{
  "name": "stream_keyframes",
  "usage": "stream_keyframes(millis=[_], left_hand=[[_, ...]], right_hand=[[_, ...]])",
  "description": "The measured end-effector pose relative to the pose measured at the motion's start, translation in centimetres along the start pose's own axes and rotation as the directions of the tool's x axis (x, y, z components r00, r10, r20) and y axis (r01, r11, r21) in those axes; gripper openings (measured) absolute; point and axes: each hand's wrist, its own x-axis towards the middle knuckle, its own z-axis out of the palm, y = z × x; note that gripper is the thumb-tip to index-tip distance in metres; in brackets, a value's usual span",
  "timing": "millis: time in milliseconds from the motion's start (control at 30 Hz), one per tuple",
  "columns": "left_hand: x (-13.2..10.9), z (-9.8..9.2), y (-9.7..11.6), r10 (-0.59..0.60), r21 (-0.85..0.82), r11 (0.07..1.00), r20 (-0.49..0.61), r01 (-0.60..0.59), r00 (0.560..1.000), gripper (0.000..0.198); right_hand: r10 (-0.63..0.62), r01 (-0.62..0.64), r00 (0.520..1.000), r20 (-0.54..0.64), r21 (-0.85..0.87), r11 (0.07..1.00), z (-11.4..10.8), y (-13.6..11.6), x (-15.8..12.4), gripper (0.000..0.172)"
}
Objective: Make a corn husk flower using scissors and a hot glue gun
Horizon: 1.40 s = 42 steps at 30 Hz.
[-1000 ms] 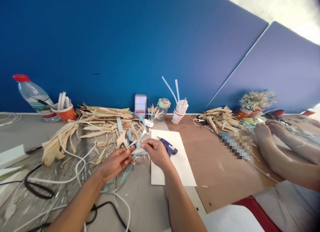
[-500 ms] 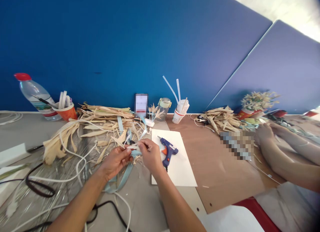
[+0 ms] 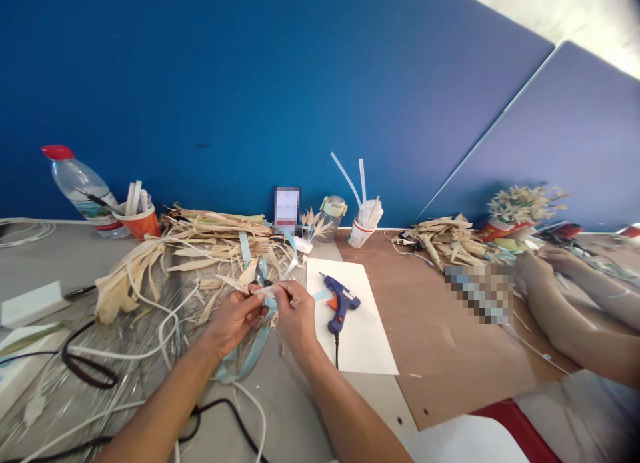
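Observation:
My left hand (image 3: 231, 318) and my right hand (image 3: 295, 315) meet over the grey table, both pinched on a small pale husk piece (image 3: 263, 291) wrapped with light blue ribbon (image 3: 250, 353). The ribbon trails down toward me between my forearms. A blue glue gun (image 3: 340, 302) lies on a white sheet of paper (image 3: 357, 336) just right of my right hand. A heap of dried corn husks (image 3: 200, 250) spreads behind and left of my hands.
A water bottle (image 3: 80, 186), an orange cup (image 3: 141, 222), a phone (image 3: 287, 208), a jar (image 3: 333, 213) and a cup of glue sticks (image 3: 364, 224) line the blue wall. Cables (image 3: 85, 370) lie at left. Another person's hands (image 3: 537, 270) work at right beside husks (image 3: 443, 240).
My right hand has drawn left, away from the glue gun, and closed in on the left hand; the gun now shows fully. The view has shifted slightly.

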Motion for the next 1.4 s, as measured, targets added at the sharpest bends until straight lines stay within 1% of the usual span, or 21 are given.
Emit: stream_keyframes(millis=[433,533,600,733,833,1000,1133,1400], left_hand=[[-0.2,0.3,0.3,0.017,0.015,1.0,-0.017,-0.017,1.0,0.021],[-0.1,0.3,0.3,0.016,0.023,1.0,0.006,-0.016,1.0,0.019],[-0.1,0.1,0.5,-0.005,0.016,1.0,0.036,0.005,0.999,0.021],[-0.1,-0.3,0.8,-0.022,-0.058,0.998,0.074,0.026,0.997,0.021],[-0.1,-0.7,0.8,-0.032,-0.093,0.995,0.067,0.038,0.997,0.023],[0.0,-0.7,0.8,-0.115,-0.019,0.993,0.01,0.115,0.993,0.021],[-0.1,-0.6,0.9,-0.132,0.01,0.991,-0.029,0.133,0.991,0.023],[-0.3,-0.5,1.0,-0.199,0.101,0.976,0.043,0.194,0.979,0.025]], right_hand=[[0.056,-0.056,0.998,0.011,0.04,0.998,0.3,0.0,-0.1,0.02],[0.055,-0.056,0.998,0.018,0.051,0.997,0.0,-0.1,0.2,0.02],[0.05,-0.051,0.999,0.023,0.045,0.998,-0.3,-0.1,0.5,0.02],[0.042,-0.043,0.999,0.025,0.032,0.999,-1.3,-0.1,1.1,0.021],[0.03,-0.032,0.997,0.068,0.029,0.999,-2.1,-0.2,1.4,0.02],[0.009,-0.01,0.994,0.111,0.009,1.0,-2.9,-0.4,1.7,0.018],[0.018,-0.016,0.982,0.188,-0.008,1.0,-3.2,-0.1,1.9,0.017],[0.033,-0.018,0.962,0.272,-0.058,0.998,-3.7,0.3,2.1,0.017]])
